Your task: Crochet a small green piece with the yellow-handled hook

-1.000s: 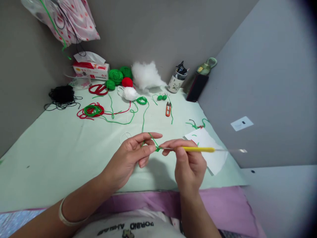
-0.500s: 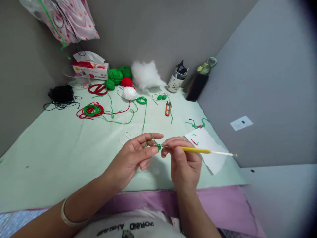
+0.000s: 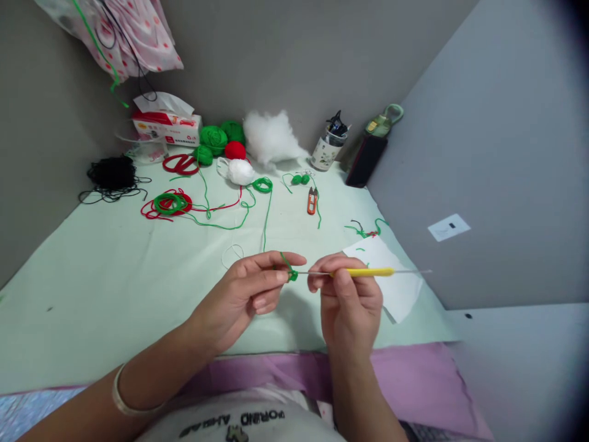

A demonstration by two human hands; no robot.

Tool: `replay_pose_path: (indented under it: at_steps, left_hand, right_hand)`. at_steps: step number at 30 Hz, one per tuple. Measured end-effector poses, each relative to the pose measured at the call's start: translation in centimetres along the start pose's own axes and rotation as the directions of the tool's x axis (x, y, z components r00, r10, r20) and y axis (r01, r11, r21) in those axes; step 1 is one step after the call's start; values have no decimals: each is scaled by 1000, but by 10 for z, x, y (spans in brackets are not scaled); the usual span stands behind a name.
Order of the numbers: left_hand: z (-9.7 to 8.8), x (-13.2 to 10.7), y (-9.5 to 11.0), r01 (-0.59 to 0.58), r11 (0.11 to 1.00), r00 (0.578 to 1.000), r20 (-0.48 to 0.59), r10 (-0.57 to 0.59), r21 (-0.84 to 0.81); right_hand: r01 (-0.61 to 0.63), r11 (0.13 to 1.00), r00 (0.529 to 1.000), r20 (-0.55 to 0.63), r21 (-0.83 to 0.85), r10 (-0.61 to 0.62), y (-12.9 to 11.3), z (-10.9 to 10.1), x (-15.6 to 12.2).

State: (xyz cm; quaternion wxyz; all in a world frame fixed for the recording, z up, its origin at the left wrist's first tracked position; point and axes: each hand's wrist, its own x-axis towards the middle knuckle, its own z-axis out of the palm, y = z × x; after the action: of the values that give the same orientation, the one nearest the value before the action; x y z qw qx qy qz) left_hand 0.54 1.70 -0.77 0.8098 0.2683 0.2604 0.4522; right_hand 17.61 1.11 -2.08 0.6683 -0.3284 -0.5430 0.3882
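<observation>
A small piece of green crochet [image 3: 293, 276] is pinched between the thumb and fingers of my left hand [image 3: 248, 285]. Green yarn [image 3: 265, 222] runs from a small coil on the table up to this hand and passes over its raised index finger. My right hand [image 3: 350, 294] grips a crochet hook [image 3: 368, 272] by its yellow handle, the shaft lying nearly level. The hook's thin metal end points left and meets the green piece; its tip is hidden in the stitches or too small to make out.
Orange thread snips [image 3: 312, 201], red-handled scissors [image 3: 181, 164], balls of yarn [image 3: 213, 141] and white stuffing [image 3: 271, 138] lie toward the back. At right are white paper [image 3: 398, 294] with yarn scraps, a pen cup [image 3: 326, 153] and a phone [image 3: 367, 161] against a bottle [image 3: 380, 124].
My right hand has shifted slightly right with the crochet hook, showing more metal shaft between the hands. The hook now lies more level. My left hand still pinches the green piece.
</observation>
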Motion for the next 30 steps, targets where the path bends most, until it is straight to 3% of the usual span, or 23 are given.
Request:
replay_pose_path:
  at_steps: [2,9,18,23,30]
  left_hand:
    - [2,0,-3,-21,999,1000,-15,21,37]
    - [2,-1,-4,-69,983,996,-37,77,170]
    - [2,-2,-1,-100,963,991,-65,120,250]
    - [2,1,-3,-63,982,993,-91,81,180]
    - [-4,0,2,39,999,999,19,-39,7]
  right_hand:
    - [-37,999,999,35,32,36,2,2,-1]
    - [37,997,998,48,-72,-34,3,5,-5]
    - [13,1000,999,37,-20,-12,3,4,-5]
    - [-33,999,999,39,-7,33,3,4,-6]
    - [-180,976,983,-17,122,183,3,-3,5]
